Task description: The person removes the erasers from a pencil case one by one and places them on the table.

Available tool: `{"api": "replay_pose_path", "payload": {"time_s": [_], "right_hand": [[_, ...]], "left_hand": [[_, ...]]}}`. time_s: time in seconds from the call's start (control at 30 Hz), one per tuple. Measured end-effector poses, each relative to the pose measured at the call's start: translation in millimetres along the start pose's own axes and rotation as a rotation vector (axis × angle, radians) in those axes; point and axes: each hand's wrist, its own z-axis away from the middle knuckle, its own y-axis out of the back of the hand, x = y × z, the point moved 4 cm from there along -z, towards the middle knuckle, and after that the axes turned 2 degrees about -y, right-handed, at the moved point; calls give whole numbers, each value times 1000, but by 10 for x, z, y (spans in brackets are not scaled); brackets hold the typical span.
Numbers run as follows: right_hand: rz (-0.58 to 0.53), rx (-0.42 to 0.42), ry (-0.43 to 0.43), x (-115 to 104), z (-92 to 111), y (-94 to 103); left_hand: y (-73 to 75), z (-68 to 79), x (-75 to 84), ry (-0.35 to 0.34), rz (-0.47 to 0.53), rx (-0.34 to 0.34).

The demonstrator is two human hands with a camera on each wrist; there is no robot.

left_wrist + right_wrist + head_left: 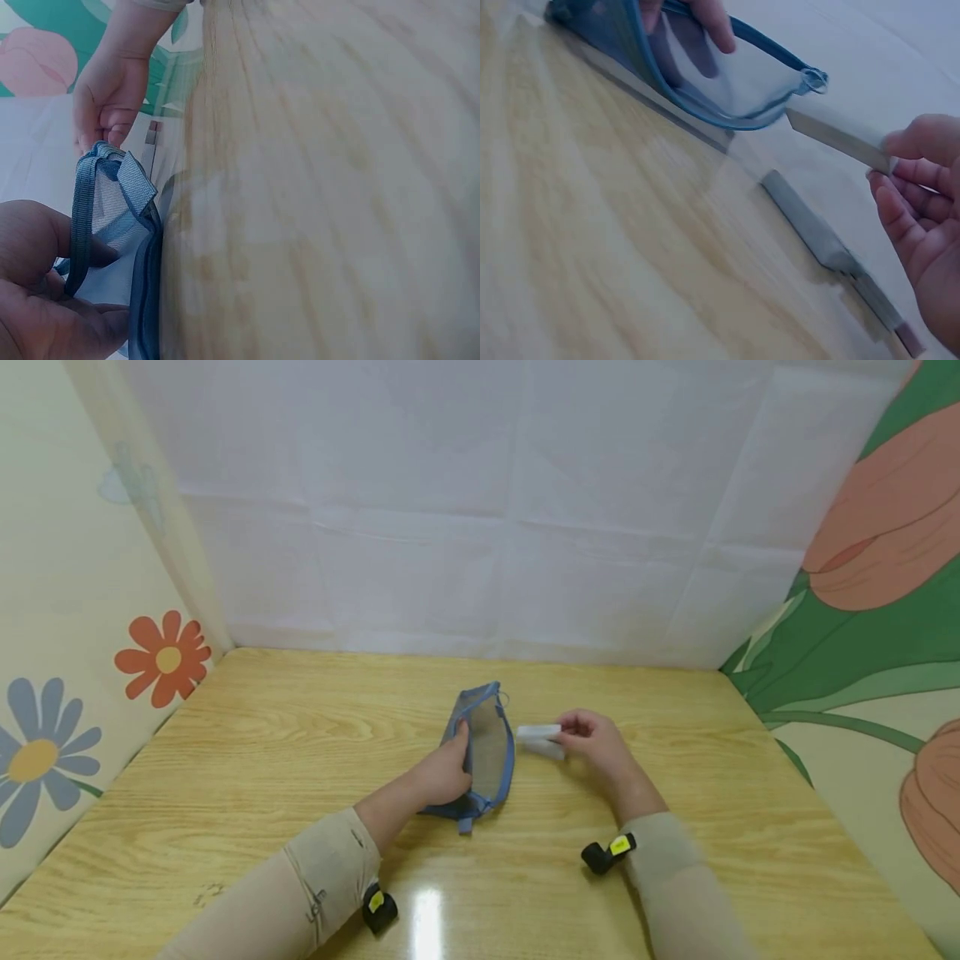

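A blue-edged, see-through mesh zip pouch (491, 747) gapes on the table, its mouth facing right. My left hand (446, 772) grips its near-left rim, fingers reaching into the mouth; in the left wrist view the left hand (45, 292) has the blue edging between thumb and fingers. Just right of the pouch, my right hand (600, 747) pinches one end of a flat white rectangular piece (536, 732). In the right wrist view this piece (836, 139) points toward the pouch's zip end, above the table. Its exact kind is unclear.
Beneath the right hand lies a slim grey object (802, 217) with a dark reddish end, on the wooden table (300, 718). A white cloth (450, 527) hangs behind the table's far edge. Flower-painted panels (862, 652) stand at both sides.
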Motion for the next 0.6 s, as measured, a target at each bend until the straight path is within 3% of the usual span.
{"api": "replay_pose_path", "payload": {"time_s": [0.33,0.6], "right_hand": [[-159,-8,-16,83,45,330],[-61,26,-44,170,87,541]], "left_hand": [[-1,10,7,15,10,3],[1,28,20,17,18,-3]]}}
